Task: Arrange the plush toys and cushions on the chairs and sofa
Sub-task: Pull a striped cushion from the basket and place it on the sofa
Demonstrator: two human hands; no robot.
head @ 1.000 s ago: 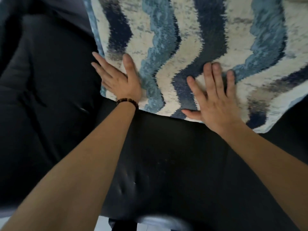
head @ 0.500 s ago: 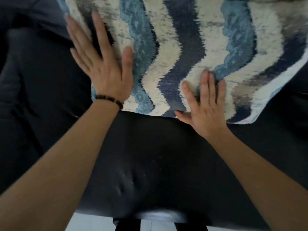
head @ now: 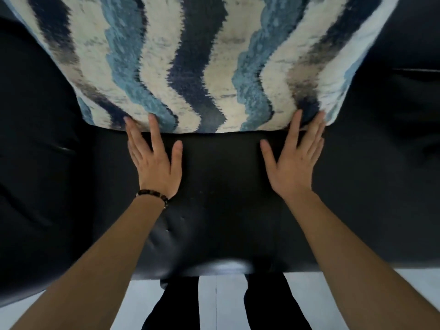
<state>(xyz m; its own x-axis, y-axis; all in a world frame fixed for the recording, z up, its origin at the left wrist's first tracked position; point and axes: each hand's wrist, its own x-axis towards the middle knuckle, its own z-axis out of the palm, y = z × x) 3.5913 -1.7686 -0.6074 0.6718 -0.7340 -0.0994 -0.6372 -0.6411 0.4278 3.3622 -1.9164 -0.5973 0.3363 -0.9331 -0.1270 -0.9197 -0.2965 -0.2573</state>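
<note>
Resting on black seat (head: 226, 186) (cushion (head: 190, 67))

Wavy-striped cushion (head: 190, 63) on black seat (head: 226, 198)

Bare forearms, a beaded bracelet, dark trousers

No sleeves are seen on either forearm, and both hands are left uncovered, the left hand (head: 156, 166) and the right hand (head: 294, 167) alike. A bracelet of dark round beads (head: 152, 196) is worn at the left wrist. Black trousers (head: 266, 303) are seen on both legs at the lower edge.
</note>
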